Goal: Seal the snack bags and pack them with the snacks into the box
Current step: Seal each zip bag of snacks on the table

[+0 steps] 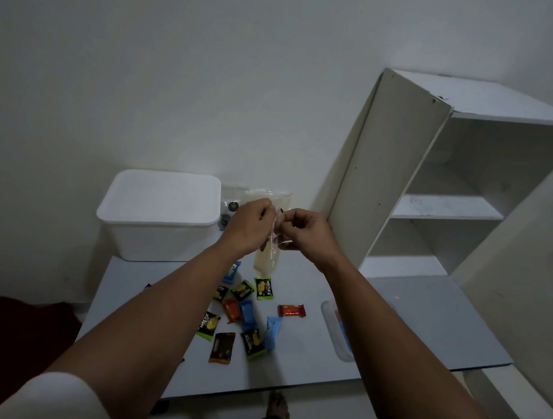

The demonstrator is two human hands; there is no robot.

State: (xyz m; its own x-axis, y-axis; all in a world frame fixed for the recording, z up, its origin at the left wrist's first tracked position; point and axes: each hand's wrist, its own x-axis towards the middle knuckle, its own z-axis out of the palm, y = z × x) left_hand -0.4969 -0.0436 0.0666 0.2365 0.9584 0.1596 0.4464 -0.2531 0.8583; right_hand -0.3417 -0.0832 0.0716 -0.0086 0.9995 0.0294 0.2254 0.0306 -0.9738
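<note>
My left hand (249, 225) and my right hand (303, 231) both pinch the top edge of a clear snack bag (267, 256), which hangs above the table with pale contents in its lower part. The white box (160, 216) stands on the table's far left with its lid on. Another clear bag (269, 196) and a small clear bag with dark pieces (231, 204) lie behind my hands by the wall. Several small wrapped snacks lie loose on the table below my arms: green-black packets (264, 289), a red one (292, 310), blue ones (271, 332) and a brown one (222, 347).
The grey table (411, 317) ends at a front edge near my body. A white open shelf unit (444, 180) stands at the right on the table's back. A clear flat container (337, 330) lies partly under my right forearm. A foot (278, 406) shows below the table edge.
</note>
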